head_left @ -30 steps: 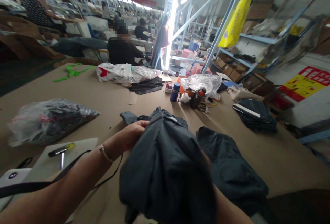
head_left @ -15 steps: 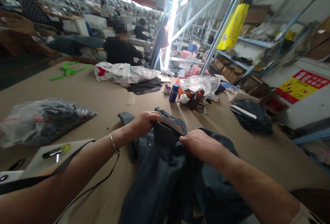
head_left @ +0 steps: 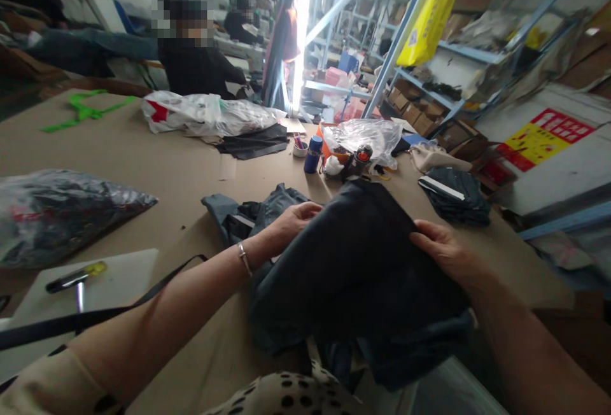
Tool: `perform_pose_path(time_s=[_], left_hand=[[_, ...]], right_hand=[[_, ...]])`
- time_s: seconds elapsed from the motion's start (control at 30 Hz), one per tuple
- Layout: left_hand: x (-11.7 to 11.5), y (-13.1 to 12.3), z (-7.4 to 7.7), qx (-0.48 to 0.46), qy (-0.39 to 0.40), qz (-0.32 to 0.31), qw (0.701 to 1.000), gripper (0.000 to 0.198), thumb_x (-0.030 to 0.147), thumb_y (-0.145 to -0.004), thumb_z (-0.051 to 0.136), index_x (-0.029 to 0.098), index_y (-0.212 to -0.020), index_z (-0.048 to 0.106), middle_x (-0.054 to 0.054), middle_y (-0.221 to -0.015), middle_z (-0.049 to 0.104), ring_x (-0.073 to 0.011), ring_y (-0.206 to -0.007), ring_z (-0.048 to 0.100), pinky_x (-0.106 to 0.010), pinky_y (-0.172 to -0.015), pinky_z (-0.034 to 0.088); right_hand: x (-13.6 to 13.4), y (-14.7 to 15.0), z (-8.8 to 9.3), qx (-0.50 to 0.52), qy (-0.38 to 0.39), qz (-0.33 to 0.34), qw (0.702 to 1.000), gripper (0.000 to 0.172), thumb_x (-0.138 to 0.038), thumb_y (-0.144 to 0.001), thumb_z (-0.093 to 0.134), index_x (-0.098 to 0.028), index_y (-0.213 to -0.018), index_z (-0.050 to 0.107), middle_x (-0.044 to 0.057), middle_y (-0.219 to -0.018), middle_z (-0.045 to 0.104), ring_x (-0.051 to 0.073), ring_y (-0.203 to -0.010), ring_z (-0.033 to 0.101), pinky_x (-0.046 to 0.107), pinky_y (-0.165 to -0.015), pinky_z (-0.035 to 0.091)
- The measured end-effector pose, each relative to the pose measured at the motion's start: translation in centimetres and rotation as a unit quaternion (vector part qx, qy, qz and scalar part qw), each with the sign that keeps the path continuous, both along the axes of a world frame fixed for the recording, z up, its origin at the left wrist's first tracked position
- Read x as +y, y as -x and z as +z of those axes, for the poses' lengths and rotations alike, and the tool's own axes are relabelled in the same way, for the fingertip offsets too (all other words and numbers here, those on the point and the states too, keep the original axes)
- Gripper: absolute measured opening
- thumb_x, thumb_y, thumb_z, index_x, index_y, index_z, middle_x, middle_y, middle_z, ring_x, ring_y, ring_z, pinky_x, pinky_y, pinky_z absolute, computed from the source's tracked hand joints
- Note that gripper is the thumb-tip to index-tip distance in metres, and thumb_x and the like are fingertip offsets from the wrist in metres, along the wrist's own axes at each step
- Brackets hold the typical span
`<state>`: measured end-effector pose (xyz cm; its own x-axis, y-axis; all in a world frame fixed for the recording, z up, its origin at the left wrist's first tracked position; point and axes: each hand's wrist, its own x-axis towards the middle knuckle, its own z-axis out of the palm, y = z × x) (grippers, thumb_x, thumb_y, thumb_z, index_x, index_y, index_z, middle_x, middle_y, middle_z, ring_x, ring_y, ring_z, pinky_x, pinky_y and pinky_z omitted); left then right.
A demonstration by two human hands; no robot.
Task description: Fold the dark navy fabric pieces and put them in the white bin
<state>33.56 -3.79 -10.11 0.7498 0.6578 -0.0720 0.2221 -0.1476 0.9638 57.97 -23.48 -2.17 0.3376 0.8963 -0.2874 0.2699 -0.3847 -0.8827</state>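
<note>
A dark blue-grey garment (head_left: 344, 268) is lifted in front of me, a broad panel of it stretched up between both hands. My right hand (head_left: 442, 246) pinches the panel's right edge between thumb and fingers. On the other side my left hand (head_left: 293, 227) is closed at the cloth's upper left edge, with its fingertips partly hidden behind the fabric. More of the same blue-grey cloth (head_left: 219, 211) lies bunched on the table behind my left hand, with a light strip showing in it.
On the brown table (head_left: 191, 179) lie a clear plastic bag of dark items (head_left: 71, 218), a hammer-like tool (head_left: 79, 281) on a white board and a white plastic bag (head_left: 205, 116). Further back are a blue bottle (head_left: 314, 154) and a folded dark stack (head_left: 456, 195). A person in black (head_left: 195, 65) sits beyond.
Both hands held a folded opening of the garment. Now the cloth is raised and spread into a wide panel, and my right hand has moved rightward. The camera view has shifted slightly.
</note>
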Motion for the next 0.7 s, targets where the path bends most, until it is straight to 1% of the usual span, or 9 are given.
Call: perform_pose_path(time_s=[0.07, 0.17, 0.23, 0.3, 0.4, 0.5, 0.53, 0.6, 0.7], left_hand=[[-0.2, 0.6, -2.7, 0.131, -0.15, -0.03, 0.979, 0.029, 0.027, -0.078, 0.054, 0.014, -0.103, 0.061, -0.006, -0.09, 0.065, -0.0175, -0.079, 0.06, -0.028, -0.072, 0.046], [-1.4, 1.5, -6.5, 0.271, -0.306, -0.089, 0.908, 0.024, 0.021, -0.073, 0.059, 0.016, -0.097, 0.063, -0.01, -0.1, 0.062, -0.022, -0.093, 0.057, -0.033, -0.081, 0.044], [-2.5, 1.5, -8.4, 0.287, -0.323, -0.108, 0.895, 0.023, 0.018, -0.072, 0.06, 0.016, -0.094, 0.063, -0.013, -0.103, 0.059, -0.0268, -0.099, 0.054, -0.039, -0.084, 0.042], [-3.2, 1.1, -9.5, 0.305, -0.338, -0.112, 0.883, 0.02, 0.014, -0.076, 0.053, 0.015, -0.093, 0.064, -0.016, -0.102, 0.059, -0.0289, -0.099, 0.053, -0.044, -0.084, 0.04], [-2.7, 0.5, -9.5, 0.323, -0.339, -0.117, 0.876, 0.024, 0.011, -0.081, 0.042, 0.014, -0.085, 0.065, -0.016, -0.095, 0.061, -0.0262, -0.091, 0.057, -0.04, -0.079, 0.041], [-1.3, 0.5, -7.9, 0.339, -0.322, -0.099, 0.878, 0.028, 0.017, -0.085, 0.038, 0.014, -0.078, 0.065, -0.015, -0.083, 0.064, -0.0225, -0.076, 0.061, -0.032, -0.067, 0.042], [-1.0, 0.8, -7.0, 0.342, -0.316, -0.087, 0.88, 0.03, 0.019, -0.086, 0.037, 0.014, -0.077, 0.065, -0.014, -0.08, 0.065, -0.0215, -0.072, 0.061, -0.03, -0.064, 0.042], [-1.0, 1.6, -5.2, 0.341, -0.309, -0.067, 0.885, 0.031, 0.025, -0.087, 0.038, 0.015, -0.074, 0.064, -0.011, -0.075, 0.065, -0.019, -0.067, 0.06, -0.028, -0.06, 0.04], [-2.6, 3.2, -3.0, 0.29, -0.256, -0.037, 0.921, 0.022, 0.025, -0.082, 0.046, 0.017, -0.069, 0.062, -0.004, -0.066, 0.063, -0.0142, -0.061, 0.055, -0.023, -0.057, 0.037]], right_hand=[[-3.7, -5.0, -1.4, -0.072, 0.005, -0.087, 0.994, 0.041, -0.052, -0.071, 0.061, -0.022, -0.098, 0.062, 0.008, -0.089, 0.069, 0.023, -0.074, 0.065, 0.034, -0.066, 0.052], [-8.2, -10.6, -3.6, -0.27, 0.04, -0.145, 0.951, 0.052, -0.054, -0.065, 0.063, -0.018, -0.103, 0.059, 0.014, -0.094, 0.067, 0.03, -0.082, 0.063, 0.043, -0.072, 0.05], [-9.3, -11.0, -4.5, -0.413, 0.042, -0.129, 0.901, 0.058, -0.053, -0.064, 0.063, -0.016, -0.109, 0.057, 0.018, -0.107, 0.062, 0.034, -0.095, 0.059, 0.048, -0.08, 0.046], [-8.6, -8.1, -5.1, -0.454, 0.012, -0.088, 0.887, 0.052, -0.05, -0.072, 0.058, -0.017, -0.112, 0.057, 0.016, -0.117, 0.058, 0.033, -0.104, 0.055, 0.046, -0.088, 0.042], [-5.0, 0.3, -6.9, -0.308, -0.038, -0.006, 0.951, 0.035, -0.043, -0.082, 0.05, -0.02, -0.106, 0.06, 0.01, -0.107, 0.063, 0.025, -0.1, 0.057, 0.039, -0.09, 0.042], [-1.0, 9.2, -11.1, -0.014, -0.006, 0.079, 0.997, 0.03, -0.043, -0.083, 0.05, -0.019, -0.092, 0.065, 0.006, -0.085, 0.066, 0.021, -0.083, 0.061, 0.035, -0.079, 0.046], [0.1, 11.5, -12.7, 0.085, 0.016, 0.054, 0.995, 0.033, -0.047, -0.081, 0.053, -0.018, -0.091, 0.065, 0.006, -0.08, 0.066, 0.02, -0.078, 0.061, 0.035, -0.075, 0.048], [2.3, 15.0, -15.4, 0.242, 0.029, -0.034, 0.969, 0.041, -0.054, -0.077, 0.056, -0.019, -0.099, 0.061, 0.006, -0.093, 0.065, 0.019, -0.08, 0.062, 0.034, -0.07, 0.049], [5.0, 17.5, -16.6, 0.371, -0.028, -0.157, 0.915, 0.05, -0.059, -0.077, 0.053, -0.025, -0.114, 0.052, 0.006, -0.115, 0.058, 0.02, -0.094, 0.06, 0.034, -0.07, 0.051]])
